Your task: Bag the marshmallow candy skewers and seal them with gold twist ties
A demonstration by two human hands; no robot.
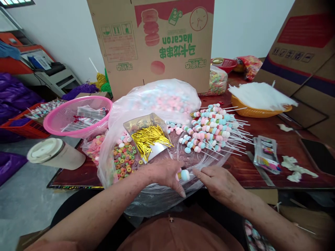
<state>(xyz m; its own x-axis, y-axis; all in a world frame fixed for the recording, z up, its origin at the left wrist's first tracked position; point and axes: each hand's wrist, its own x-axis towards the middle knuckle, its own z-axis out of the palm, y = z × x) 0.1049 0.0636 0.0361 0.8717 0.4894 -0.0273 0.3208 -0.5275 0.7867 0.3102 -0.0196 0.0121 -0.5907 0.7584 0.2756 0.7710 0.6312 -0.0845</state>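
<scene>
My left hand (167,173) is closed around a short row of marshmallows (184,175), blue, white and pink, low over the clear plastic sheet at the table's near edge. Facing it, my right hand (218,181) has its fingers curled in a pinch just right of these marshmallows; whatever is between the fingertips is hidden. Beyond my hands lies a pile of finished marshmallow skewers (209,129), white sticks pointing right. An opened pouch of gold twist ties (149,139) rests behind my left hand. Loose ring candies (125,160) are spread left of it.
A large bag of marshmallows (162,97) stands before a tall carton (157,42). A pink basket (78,129) and a lidded cup (56,153) are at left. To the right are an orange basket of white sticks (251,111), printed packets (266,153), a ruler (261,170) and a phone (319,153).
</scene>
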